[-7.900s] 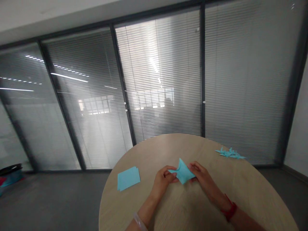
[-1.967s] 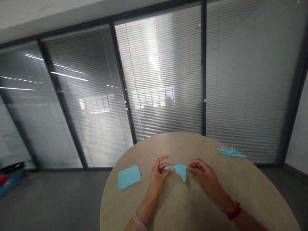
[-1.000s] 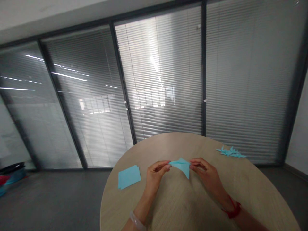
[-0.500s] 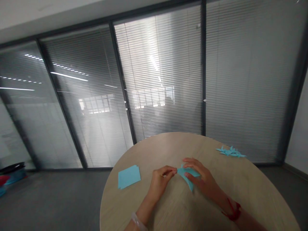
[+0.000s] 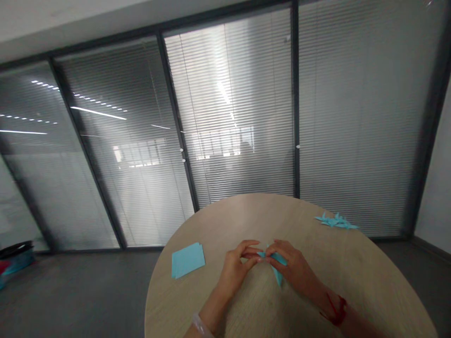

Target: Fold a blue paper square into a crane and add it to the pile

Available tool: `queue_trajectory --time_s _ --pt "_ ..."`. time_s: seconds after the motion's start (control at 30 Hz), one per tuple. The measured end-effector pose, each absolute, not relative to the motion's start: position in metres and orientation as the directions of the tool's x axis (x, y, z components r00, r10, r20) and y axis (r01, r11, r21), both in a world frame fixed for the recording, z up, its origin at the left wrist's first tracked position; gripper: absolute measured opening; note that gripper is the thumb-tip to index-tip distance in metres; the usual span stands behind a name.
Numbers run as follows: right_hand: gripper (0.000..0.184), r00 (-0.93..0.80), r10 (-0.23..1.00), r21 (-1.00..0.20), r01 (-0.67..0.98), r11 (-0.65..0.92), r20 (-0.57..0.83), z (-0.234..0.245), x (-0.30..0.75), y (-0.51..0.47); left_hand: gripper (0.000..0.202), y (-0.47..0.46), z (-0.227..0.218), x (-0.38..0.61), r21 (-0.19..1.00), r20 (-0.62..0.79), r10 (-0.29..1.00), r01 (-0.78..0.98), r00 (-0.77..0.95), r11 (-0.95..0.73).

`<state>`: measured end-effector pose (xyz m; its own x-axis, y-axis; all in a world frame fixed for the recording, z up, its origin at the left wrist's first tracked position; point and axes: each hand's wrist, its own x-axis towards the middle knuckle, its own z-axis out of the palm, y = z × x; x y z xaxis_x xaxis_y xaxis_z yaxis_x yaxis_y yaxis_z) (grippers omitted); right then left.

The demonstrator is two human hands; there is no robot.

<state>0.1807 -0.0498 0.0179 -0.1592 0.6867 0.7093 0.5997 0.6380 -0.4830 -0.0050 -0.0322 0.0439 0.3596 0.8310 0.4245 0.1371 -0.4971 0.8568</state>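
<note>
Between my two hands is a piece of folded blue paper (image 5: 278, 276), partly covered by my fingers, one pointed end reaching toward me. My left hand (image 5: 239, 263) pinches its left tip between thumb and fingers. My right hand (image 5: 291, 263) grips the paper near the middle, thumb and fingertips closed on it close to the left fingertips. The exact folds under the fingers are hidden.
A stack of square blue paper sheets (image 5: 188, 260) lies at the left of the round wooden table (image 5: 246, 211). Several folded blue paper pieces (image 5: 337, 220) sit in a pile at the back right. Glass partitions with blinds (image 5: 239, 108) stand behind.
My right hand has closed on the folded paper and moved nearer my left fingertips. The paper's spread part now looks narrower. The view has shifted slightly.
</note>
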Motion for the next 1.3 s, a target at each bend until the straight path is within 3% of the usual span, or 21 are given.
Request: queue_trajectory --time_s 0.3,1.0,1.3 --pt "0.018 -0.147 0.714 -0.507 0.608 0.611 0.684 0.016 0.178 -0.052 0.008 -0.034 0.042 -0.004 0.773 0.516 0.799 0.233 0.308 -0.590" --pt "0.010 -0.158 0.813 -0.649 0.525 0.550 0.561 0.020 0.179 -0.053 0.013 -0.040 0.051 -0.008 0.712 0.503 0.774 0.323 0.384 -0.624" --pt "0.011 -0.151 0.837 -0.692 0.496 0.524 0.526 0.022 0.179 -0.053 0.026 -0.034 0.052 -0.011 0.834 0.491 0.845 0.167 0.212 -0.526"
